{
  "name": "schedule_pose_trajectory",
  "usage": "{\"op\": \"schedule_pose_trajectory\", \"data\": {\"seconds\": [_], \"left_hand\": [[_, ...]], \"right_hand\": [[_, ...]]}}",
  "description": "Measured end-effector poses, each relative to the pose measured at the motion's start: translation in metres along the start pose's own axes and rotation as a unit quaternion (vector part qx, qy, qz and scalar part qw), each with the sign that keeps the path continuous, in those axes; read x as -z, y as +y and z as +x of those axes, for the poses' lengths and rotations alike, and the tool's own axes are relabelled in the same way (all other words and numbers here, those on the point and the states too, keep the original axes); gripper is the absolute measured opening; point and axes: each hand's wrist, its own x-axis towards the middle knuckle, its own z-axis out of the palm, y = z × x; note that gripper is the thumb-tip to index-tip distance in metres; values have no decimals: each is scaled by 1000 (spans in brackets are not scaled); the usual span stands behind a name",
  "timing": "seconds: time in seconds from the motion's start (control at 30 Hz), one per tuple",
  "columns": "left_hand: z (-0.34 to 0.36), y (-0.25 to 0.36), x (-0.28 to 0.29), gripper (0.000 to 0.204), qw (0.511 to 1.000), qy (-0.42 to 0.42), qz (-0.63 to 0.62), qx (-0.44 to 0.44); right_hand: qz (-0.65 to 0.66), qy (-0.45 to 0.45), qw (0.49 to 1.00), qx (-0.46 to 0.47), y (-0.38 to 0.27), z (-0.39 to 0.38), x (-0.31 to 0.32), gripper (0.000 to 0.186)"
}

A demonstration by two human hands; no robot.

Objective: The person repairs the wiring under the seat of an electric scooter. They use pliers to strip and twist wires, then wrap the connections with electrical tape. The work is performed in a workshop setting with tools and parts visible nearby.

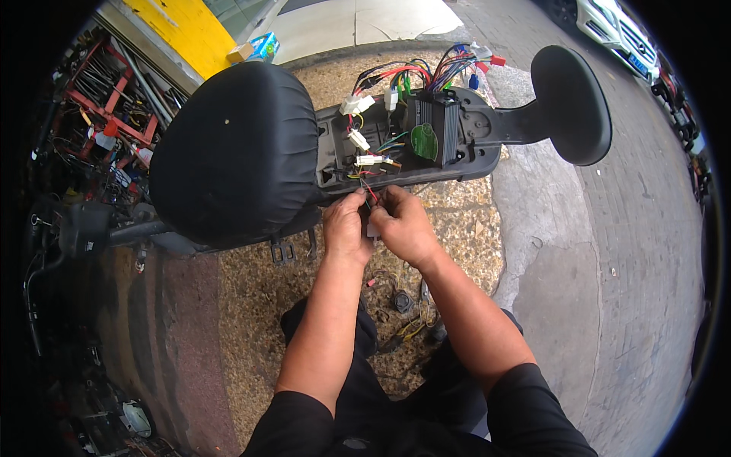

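Both of my hands meet just in front of the scooter's open rear tray (481, 156). My left hand (347, 227) pinches thin wires (371, 192), a red one among them. Close beside it, my right hand (406, 228) has its fingers closed on the same wires. Something whitish, perhaps a connector, shows between the hands, but the fingers partly hide it. Above them in the tray lie white connectors (368, 161) with coloured leads. A finned black controller box (434, 129) with a green label sits to their right, and a bundle of coloured wires (434, 74) rises behind it.
A black padded seat (236, 152) stands left of the tray, a black backrest (571, 105) at its right end. On the ground between my legs lie a small round black part (402, 302) and cables. A red rack (106, 99) of parts is far left; a white car (620, 34) stands far right.
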Motion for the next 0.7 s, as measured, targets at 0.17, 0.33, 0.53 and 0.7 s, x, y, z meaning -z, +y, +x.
{"op": "schedule_pose_trajectory", "data": {"seconds": [0.17,0.33,0.53,0.7], "left_hand": [[-5,1,-7,14,999,45,12,-10],[-7,9,-12,13,998,47,23,21],[-12,8,-15,11,990,46,119,-55],[-20,12,-17,28,990,-32,-78,114]], "right_hand": [[-74,-36,996,-20,-4,-1,6,15],[-80,-31,996,-21,-7,-1,5,15],[-81,-6,997,-3,-9,-2,4,20],[124,-38,989,-74,-23,-4,7,15]]}}
